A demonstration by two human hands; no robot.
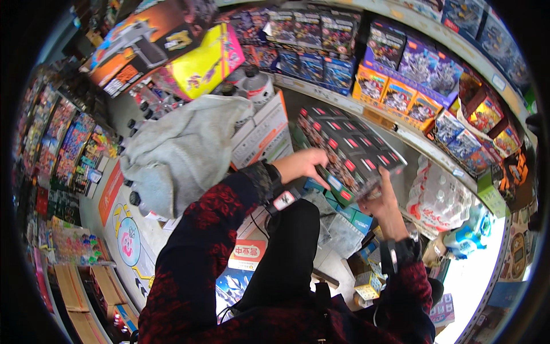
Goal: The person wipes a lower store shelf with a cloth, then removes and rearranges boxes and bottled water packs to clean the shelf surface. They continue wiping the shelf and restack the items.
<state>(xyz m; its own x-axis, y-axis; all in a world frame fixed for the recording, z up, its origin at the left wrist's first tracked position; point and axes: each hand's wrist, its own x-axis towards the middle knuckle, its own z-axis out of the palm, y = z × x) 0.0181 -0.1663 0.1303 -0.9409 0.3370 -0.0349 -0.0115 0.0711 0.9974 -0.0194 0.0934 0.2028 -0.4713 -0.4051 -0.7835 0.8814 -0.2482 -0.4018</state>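
Observation:
Both of my hands hold a bulky block of dark boxes (359, 139) with repeated red labels; its glossy surface looks like plastic wrap. My left hand (304, 165) grips its near left corner, beside a green edge. At the near right corner, my right hand (384, 195) has its thumb on top and its other fingers partly hidden beneath. Under the block, teal boxes (359, 219) and crumpled clear plastic (339, 234) lie on the floor. A white carton with orange edges (266, 135) stands just left of the block.
Shelves ahead carry boxed toys (397, 92) behind a metal shelf edge (313, 86). To the left, a grey cloth (184, 146) drapes over bottles (258, 86). Plastic-wrapped white rolls (442, 198) stand at right. Small yellow boxes (368, 284) lie by my right forearm, cardboard boxes (71, 288) lower left.

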